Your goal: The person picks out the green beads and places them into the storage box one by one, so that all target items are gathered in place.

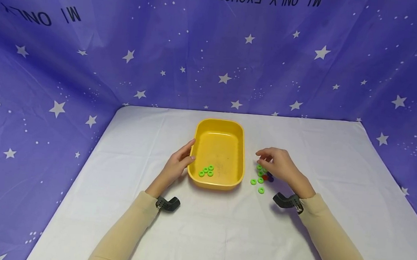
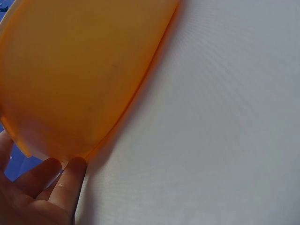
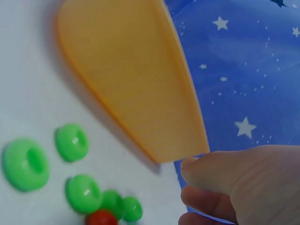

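The yellow, round-cornered plastic tray (image 1: pixel 225 147) sits on the white cloth-covered table (image 1: pixel 200 235), between the person's 2 hands, its long sides running away from the body. The left hand (image 1: pixel 174 166) holds it at the left long wall, thumb nearer the body and fingers farther along. If that hand presses down or drags, the tray could tilt or slide, and whatever lies in it would roll about.

The right hand (image 1: pixel 278 165) hovers right of the tray, over a loose cluster of small pieces. Its fingers are bent, with a narrow gap between thumb and index finger and nothing visible in it. A low sweep of these fingers could scatter the cluster; a pinch too near a piece's edge could let it skid away.

In the tray, 4 lime-green plastic rings (image 1: pixel 205 170) lie grouped at the near left corner. Outside, at least 6 matching green rings (image 1: pixel 261 190) lie near the right wall; the hand covers part of the cluster, so there may be more. Among them sit 1 small red piece (image 1: pixel 265 177) and, partly hidden, something dark blue or purple (image 1: pixel 271 178). Because these crowd the green rings, fingertips could easily catch the wrong colour.
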{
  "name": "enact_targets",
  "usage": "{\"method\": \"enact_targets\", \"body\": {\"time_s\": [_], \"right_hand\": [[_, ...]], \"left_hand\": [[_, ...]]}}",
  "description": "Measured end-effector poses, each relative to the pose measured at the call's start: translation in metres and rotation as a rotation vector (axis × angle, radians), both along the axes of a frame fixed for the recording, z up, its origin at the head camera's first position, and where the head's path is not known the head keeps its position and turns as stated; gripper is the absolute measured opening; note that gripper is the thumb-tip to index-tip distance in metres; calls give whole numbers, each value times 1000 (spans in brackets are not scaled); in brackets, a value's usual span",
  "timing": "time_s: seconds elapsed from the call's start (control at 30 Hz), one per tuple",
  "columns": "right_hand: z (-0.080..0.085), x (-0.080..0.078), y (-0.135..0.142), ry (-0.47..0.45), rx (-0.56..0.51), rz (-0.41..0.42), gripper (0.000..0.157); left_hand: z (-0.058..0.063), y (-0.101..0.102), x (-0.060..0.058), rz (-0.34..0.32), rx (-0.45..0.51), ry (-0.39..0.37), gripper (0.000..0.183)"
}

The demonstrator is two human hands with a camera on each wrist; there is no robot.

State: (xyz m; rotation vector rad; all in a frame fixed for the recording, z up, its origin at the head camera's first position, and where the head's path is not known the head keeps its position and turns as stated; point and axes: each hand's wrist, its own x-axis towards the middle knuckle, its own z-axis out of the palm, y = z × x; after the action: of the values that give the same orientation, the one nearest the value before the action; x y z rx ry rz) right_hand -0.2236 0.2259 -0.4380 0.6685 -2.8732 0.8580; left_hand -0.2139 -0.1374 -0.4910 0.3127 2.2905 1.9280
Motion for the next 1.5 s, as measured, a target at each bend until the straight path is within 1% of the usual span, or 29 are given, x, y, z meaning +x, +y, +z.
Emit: {"method": "enact_targets", "body": {"time_s": [0.23, 0.6, 0.77, 1.07, 1.5], "right_hand": [[-13, 2, 9, -47, 18, -38, 25], [-24, 0, 11, -121, 60, -58, 27], [-28, 0, 10, -124, 76, -56, 26], [-31, -2, 9, -110, 98, -56, 24], [-31, 0, 8, -101, 96, -67, 24]], "left_hand": [[0, 1, 0, 9, -13, -4, 61], [1, 1, 0, -4, 10, -13, 61], [2, 2, 0, -2, 5, -13, 61], [-1, 0, 0, 3, -2, -2, 61], [0, 1, -1, -4, 3, 0, 61]]}}
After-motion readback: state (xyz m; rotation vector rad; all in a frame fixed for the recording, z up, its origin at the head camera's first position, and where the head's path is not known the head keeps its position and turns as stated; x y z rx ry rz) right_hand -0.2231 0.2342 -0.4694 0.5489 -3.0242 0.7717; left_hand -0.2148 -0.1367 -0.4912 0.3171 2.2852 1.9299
